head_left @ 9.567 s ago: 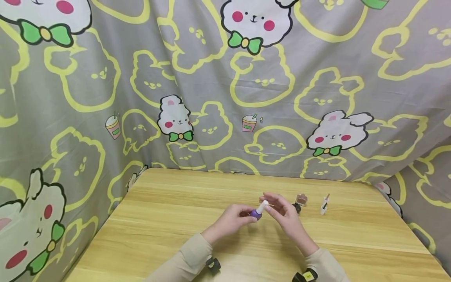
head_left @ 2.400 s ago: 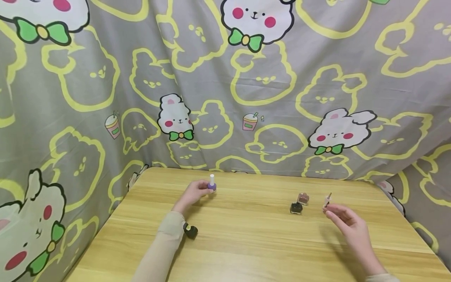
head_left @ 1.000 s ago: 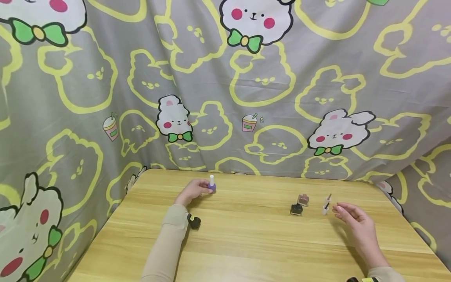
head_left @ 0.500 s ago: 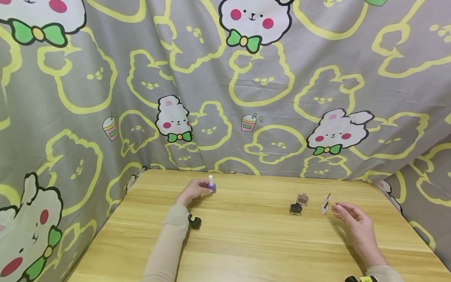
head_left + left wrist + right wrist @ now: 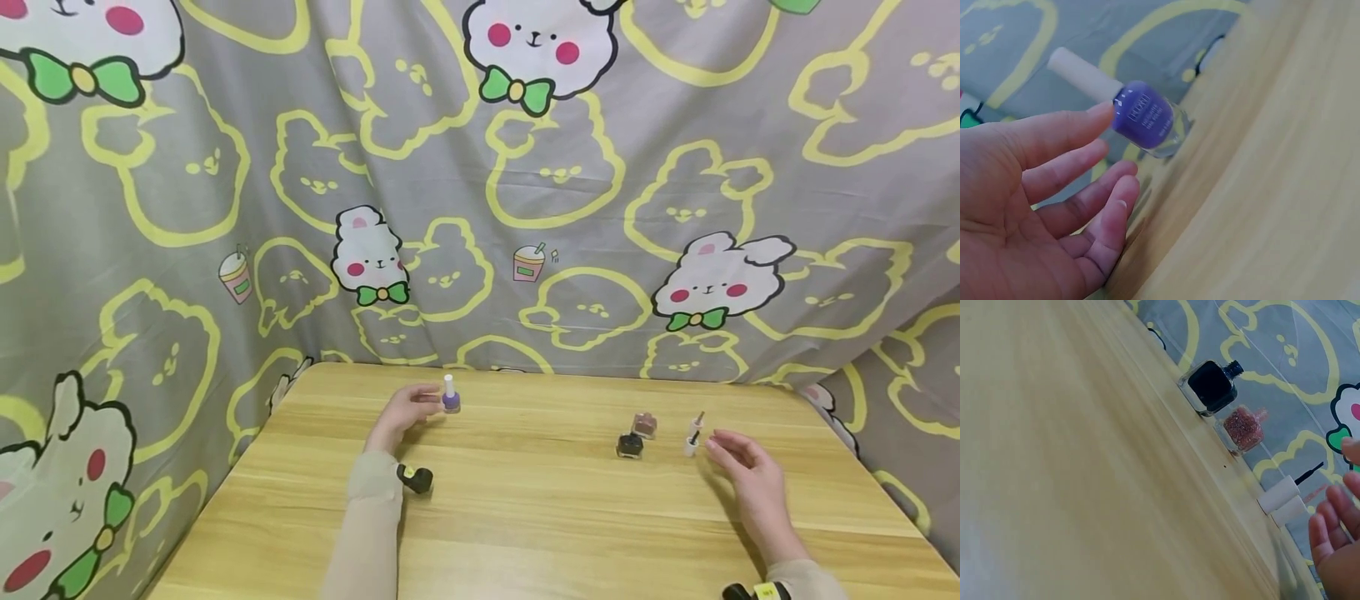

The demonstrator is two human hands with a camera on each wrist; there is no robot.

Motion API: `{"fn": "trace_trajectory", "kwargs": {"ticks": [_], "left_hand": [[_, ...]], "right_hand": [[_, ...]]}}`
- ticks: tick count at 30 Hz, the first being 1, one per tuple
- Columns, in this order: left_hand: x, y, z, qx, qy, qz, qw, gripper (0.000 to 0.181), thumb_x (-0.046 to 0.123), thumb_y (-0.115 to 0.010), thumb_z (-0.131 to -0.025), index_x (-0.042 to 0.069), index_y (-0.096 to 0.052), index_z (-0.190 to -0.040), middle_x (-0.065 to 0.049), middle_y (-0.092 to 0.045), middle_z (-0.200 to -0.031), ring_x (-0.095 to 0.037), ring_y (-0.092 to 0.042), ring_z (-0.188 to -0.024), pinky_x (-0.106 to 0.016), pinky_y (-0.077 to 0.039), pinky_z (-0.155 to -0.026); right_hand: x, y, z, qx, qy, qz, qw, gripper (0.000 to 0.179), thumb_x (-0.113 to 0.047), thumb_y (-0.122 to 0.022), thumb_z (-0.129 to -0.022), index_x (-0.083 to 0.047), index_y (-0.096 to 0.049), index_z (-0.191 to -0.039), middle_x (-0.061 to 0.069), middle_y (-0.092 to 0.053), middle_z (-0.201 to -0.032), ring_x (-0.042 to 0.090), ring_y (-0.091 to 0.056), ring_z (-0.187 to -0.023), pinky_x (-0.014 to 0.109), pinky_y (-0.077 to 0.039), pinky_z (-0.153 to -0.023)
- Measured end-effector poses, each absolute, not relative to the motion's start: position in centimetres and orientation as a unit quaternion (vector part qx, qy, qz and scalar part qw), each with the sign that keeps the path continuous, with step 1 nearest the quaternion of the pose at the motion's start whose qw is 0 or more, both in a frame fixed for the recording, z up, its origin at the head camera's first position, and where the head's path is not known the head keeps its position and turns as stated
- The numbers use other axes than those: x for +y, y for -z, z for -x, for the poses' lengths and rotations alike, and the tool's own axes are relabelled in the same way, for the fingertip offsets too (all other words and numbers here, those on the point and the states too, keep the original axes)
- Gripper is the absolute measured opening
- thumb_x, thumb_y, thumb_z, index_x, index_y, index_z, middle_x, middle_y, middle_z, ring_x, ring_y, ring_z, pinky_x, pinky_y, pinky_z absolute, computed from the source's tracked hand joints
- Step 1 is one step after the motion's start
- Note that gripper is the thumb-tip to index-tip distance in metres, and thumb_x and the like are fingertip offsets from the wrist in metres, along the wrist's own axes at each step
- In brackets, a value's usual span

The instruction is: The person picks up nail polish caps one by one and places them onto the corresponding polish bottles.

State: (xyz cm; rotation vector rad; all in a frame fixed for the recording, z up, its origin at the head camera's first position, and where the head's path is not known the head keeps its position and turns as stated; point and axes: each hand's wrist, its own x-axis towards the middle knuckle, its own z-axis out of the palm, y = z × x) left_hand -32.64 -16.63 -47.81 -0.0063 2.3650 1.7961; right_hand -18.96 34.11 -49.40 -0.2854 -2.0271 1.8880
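Observation:
A purple nail polish bottle [image 5: 451,401] with a white cap [image 5: 1085,75] stands upright at the table's back left. My left hand [image 5: 405,414] is just left of it, fingers loosely bent and holding nothing. In the left wrist view the thumb tip overlaps the bottle's edge. Toward the right, two white brush caps [image 5: 692,447] stand on end, brushes up, one brush dark [image 5: 1310,473] and one pinkish [image 5: 1316,492]. Beside them is my right hand [image 5: 753,479], fingers relaxed with nothing in them.
Two uncapped nail polish bottles, one black [image 5: 630,445] and one glittery pink [image 5: 644,425], stand left of the brush caps. The wooden table [image 5: 525,508] meets a patterned grey curtain [image 5: 450,183] behind and at both sides.
Both hands held the purple bottle mid-table at first; then the left hand held it at the back left and now has released it. The right hand has drawn back slightly from the brush caps.

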Motion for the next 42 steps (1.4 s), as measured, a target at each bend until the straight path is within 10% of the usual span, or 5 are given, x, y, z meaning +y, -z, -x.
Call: {"fn": "trace_trajectory", "kwargs": {"ticks": [8,19,42], "left_hand": [[-16.5,47.5,30.9,0.769,-0.634,0.046,0.066,0.046,0.011,-0.068,-0.09,0.003,-0.055,-0.133,-0.021,-0.058,-0.131,-0.027,-0.062,-0.106,-0.038,-0.051,-0.091],[-15.2,46.4,28.1,0.735,-0.673,0.072,0.031,0.042,0.014,-0.07,-0.088,0.003,-0.059,-0.127,-0.013,-0.064,-0.121,-0.027,-0.062,-0.105,-0.041,-0.049,-0.092],[-5.9,42.6,24.9,0.673,-0.738,0.037,-0.018,0.044,0.022,-0.074,-0.087,0.005,-0.061,-0.125,-0.008,-0.068,-0.117,-0.011,-0.062,-0.096,-0.03,-0.047,-0.082]], "right_hand": [[33.8,49.9,19.8,-0.778,-0.599,0.134,0.132,0.056,-0.025,-0.069,-0.091,0.006,-0.047,-0.131,-0.032,-0.058,-0.09,-0.014,-0.053,-0.084,0.006,-0.046,-0.073],[33.5,49.5,20.2,-0.802,-0.561,0.201,0.052,0.075,-0.043,-0.07,-0.087,-0.002,-0.041,-0.143,-0.038,-0.049,-0.086,-0.017,-0.045,-0.084,0.005,-0.041,-0.075],[32.5,49.3,20.9,-0.828,-0.511,0.221,0.066,0.058,-0.031,-0.069,-0.09,0.0,-0.051,-0.137,-0.019,-0.064,-0.095,-0.008,-0.044,-0.09,0.021,-0.036,-0.087]]}}
